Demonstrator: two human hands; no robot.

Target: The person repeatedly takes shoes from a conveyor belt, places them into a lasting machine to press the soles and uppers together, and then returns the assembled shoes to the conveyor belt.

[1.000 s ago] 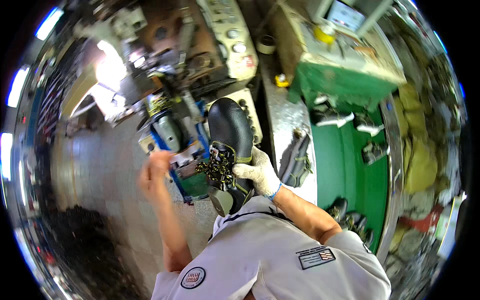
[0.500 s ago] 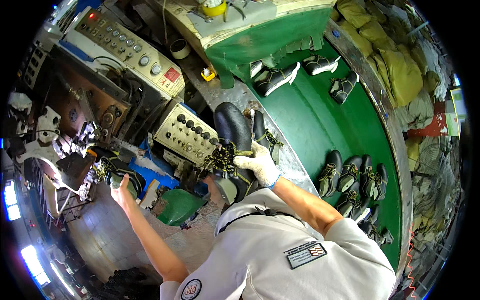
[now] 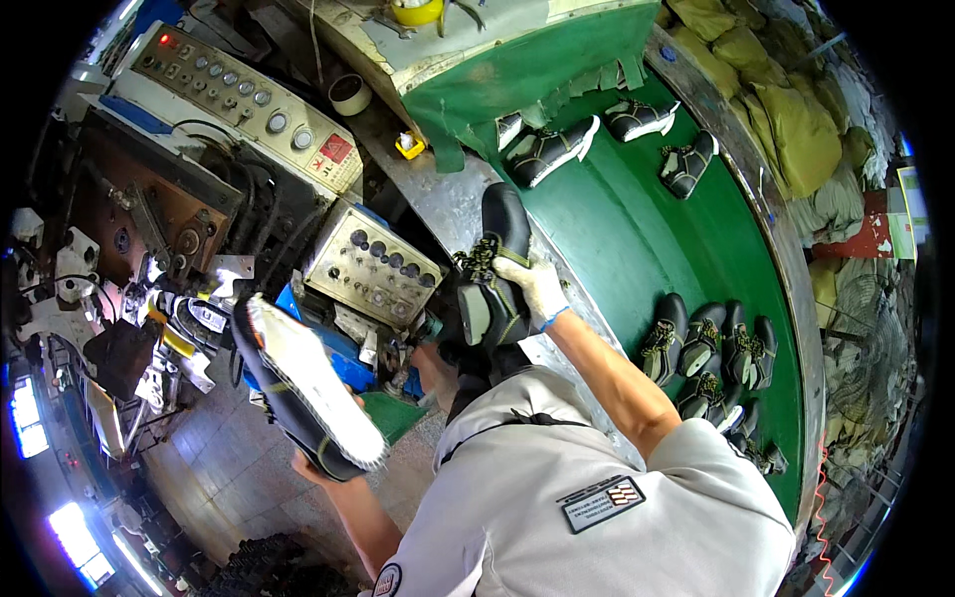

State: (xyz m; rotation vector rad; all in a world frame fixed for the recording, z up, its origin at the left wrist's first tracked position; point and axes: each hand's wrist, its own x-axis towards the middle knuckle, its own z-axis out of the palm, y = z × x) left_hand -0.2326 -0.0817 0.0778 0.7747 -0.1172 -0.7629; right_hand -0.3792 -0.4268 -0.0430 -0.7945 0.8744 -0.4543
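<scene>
The left hand [image 3: 314, 470] clasps an upturned shoe [image 3: 313, 373] from below; the right hand [image 3: 538, 286] grips a laced shoe [image 3: 506, 227] mid-length.

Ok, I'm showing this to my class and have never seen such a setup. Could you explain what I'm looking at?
There is no robot here, just someone's own two hands. The view comes from a wide fisheye camera, the left of a pair worn on the head, looking down, so straight edges bend near the rim. The left hand, mostly hidden, holds a dark shoe with its pale underside toward the camera. The gloved right hand holds a laced black shoe. To the right, more shoes lie on a green surface. To the left is machinery, with a dial-covered control panel and a smaller knobbed panel.
</scene>
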